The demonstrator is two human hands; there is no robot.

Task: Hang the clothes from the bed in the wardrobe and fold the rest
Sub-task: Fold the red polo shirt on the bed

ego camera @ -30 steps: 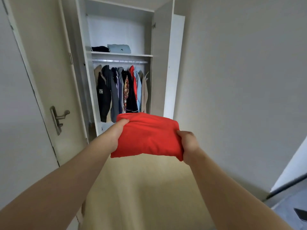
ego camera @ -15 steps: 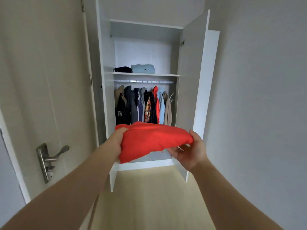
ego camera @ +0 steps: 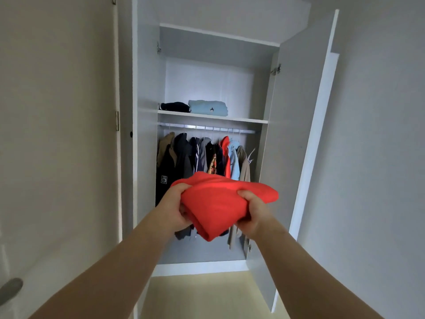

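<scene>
I hold a folded red garment (ego camera: 217,203) in front of the open white wardrobe (ego camera: 147,157). My left hand (ego camera: 176,206) grips its left edge and my right hand (ego camera: 251,214) grips its right side, thumb on top. Behind the garment, several jackets and shirts (ego camera: 202,157) hang from the rail (ego camera: 207,128). On the shelf (ego camera: 241,119) above the rail lie a folded dark garment (ego camera: 175,107) and a folded light blue garment (ego camera: 208,107). The shelf's right half is bare.
The wardrobe's right door (ego camera: 296,146) stands open toward me. A room door (ego camera: 57,134) with a metal handle (ego camera: 10,291) is at my left. A plain wall (ego camera: 379,157) is on the right, with pale floor (ego camera: 202,295) below.
I have come closer to the wardrobe and the view has tilted up. My right hand has shifted from under the red garment to a grip with the thumb on top.
</scene>
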